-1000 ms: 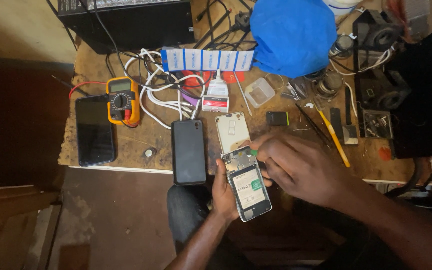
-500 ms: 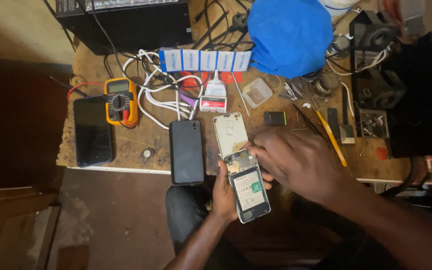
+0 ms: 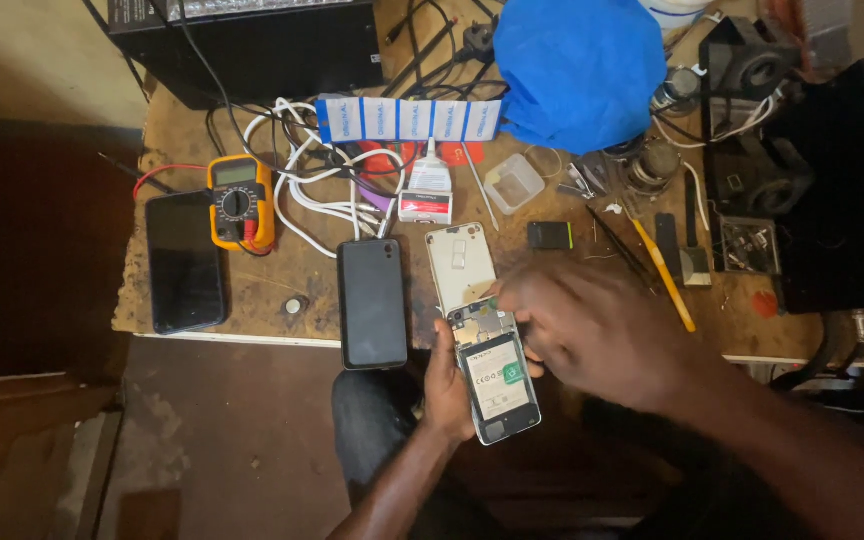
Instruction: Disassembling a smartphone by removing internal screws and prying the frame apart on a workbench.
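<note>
Left hand (image 3: 449,385) clamped around opened phone (image 3: 494,372), held just off the workbench (image 3: 202,340) front edge, long axis running toward the bench. Right hand (image 3: 592,325) nearer its top end, fingertips there; blurred, so its grip cannot be told. Detached back cover (image 3: 460,265) lies just beyond.

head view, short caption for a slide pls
Left hand holds an opened grey smartphone with its back removed; right hand works at its top.

rough wooden bench (image 3: 252,290), glossy glass phone (image 3: 372,303)
</note>
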